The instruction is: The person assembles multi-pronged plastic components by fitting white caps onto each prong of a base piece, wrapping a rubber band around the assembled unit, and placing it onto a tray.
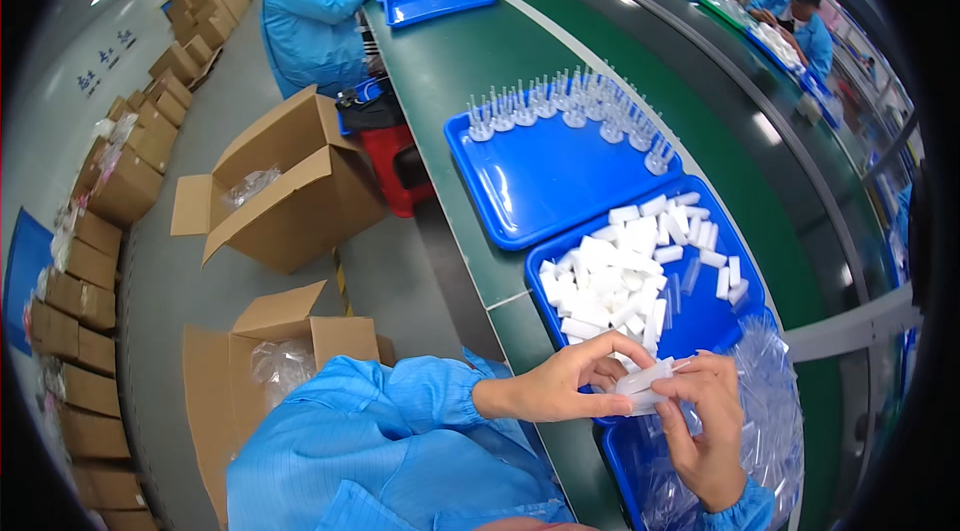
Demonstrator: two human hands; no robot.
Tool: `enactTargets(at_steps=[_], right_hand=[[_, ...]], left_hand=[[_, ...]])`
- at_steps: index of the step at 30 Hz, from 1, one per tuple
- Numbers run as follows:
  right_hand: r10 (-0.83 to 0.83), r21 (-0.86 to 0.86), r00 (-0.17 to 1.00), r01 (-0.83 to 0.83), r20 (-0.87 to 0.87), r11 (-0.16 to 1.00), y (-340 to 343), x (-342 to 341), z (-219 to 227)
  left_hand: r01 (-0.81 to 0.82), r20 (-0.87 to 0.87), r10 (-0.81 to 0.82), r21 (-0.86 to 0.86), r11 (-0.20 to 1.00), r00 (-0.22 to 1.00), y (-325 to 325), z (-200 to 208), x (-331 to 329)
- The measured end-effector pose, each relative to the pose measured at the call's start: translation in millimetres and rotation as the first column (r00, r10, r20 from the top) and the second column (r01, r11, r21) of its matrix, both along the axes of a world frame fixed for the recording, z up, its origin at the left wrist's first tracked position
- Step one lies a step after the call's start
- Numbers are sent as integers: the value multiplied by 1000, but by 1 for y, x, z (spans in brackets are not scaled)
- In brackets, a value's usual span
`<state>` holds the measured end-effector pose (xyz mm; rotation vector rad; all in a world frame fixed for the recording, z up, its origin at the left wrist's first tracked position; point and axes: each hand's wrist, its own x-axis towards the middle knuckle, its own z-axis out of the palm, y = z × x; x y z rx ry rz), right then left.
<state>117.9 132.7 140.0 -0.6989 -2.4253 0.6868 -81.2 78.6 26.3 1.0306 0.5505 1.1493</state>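
Observation:
In front of me, my left hand point(560, 383) and my right hand point(708, 423) meet over the near side of a blue tray point(548, 253). Both sets of fingers pinch a small, pale, half-clear white plastic piece point(642, 387); whether it is one part or several pressed together I cannot make out. Just beyond my fingers, a heap of white plastic pieces point(615, 271) fills much of that tray. A few clear tube-like pieces point(690, 276) lie beside the heap. Near my right wrist, clear plastic pieces point(765, 411) are piled over another tray.
Farther off, a blue tray point(540, 186) holds rows of clear upright pronged parts. Open cardboard boxes point(300, 186) and a red stool point(395, 166) stand left of the green bench point(432, 71). A co-worker point(312, 21) works at its far end, another person point(805, 26) across the line.

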Motion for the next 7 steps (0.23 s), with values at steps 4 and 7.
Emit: enactTargets(at_steps=[4, 7], right_hand=[[-80, -27, 997, 79, -19, 996, 30, -19, 5], [-325, -339, 935, 355, 143, 871, 91, -14, -8]], left_hand=[[-225, -67, 228, 48, 973, 971, -2, -1, -19], [-268, -65, 269, 27, 963, 961, 4, -6, -22]])
